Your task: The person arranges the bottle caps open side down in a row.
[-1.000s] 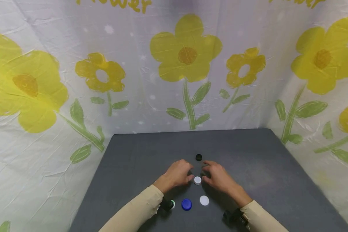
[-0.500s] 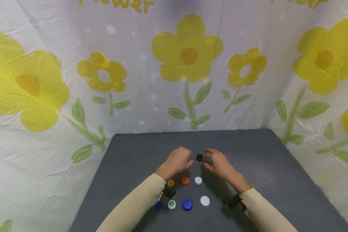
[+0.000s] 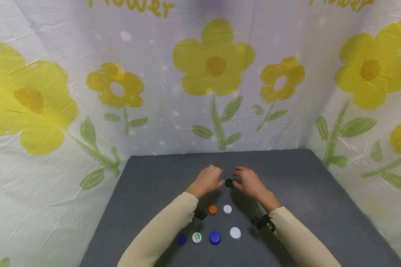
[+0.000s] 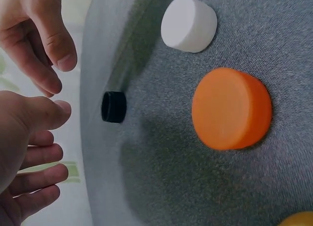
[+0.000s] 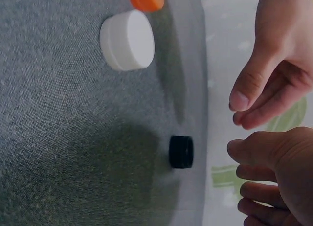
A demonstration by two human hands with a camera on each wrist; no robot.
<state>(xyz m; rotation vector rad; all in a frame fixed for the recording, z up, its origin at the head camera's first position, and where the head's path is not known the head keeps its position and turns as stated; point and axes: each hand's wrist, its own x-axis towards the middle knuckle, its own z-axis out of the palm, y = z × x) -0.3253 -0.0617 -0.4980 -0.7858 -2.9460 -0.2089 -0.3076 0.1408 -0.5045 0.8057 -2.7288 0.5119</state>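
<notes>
A small black bottle cap (image 3: 228, 183) stands on the grey table between the two hands, farther back than the other caps. My left hand (image 3: 208, 180) hovers just left of it, fingers bent loosely and thumb toward the cap. On the cap's other side is my right hand (image 3: 250, 182), thumb and fingers apart. Neither hand holds anything. In the left wrist view, the black cap (image 4: 114, 107) sits below the hands' level, a gap away from the fingertips. The right wrist view shows the same gap between the black cap (image 5: 181, 151) and both thumbs.
Nearer the person lie an orange cap (image 3: 212, 210) and a white cap (image 3: 227, 210). A front row has a dark blue cap (image 3: 181, 239), a white-and-green cap (image 3: 196, 237), a blue cap (image 3: 215, 237) and a flat white cap (image 3: 235, 233). A yellow cap (image 4: 299, 219) shows at the left wrist view's edge.
Both hands have moved away from the person, from beside the white cap to either side of the black cap. The orange cap has come into view from behind the left hand.
</notes>
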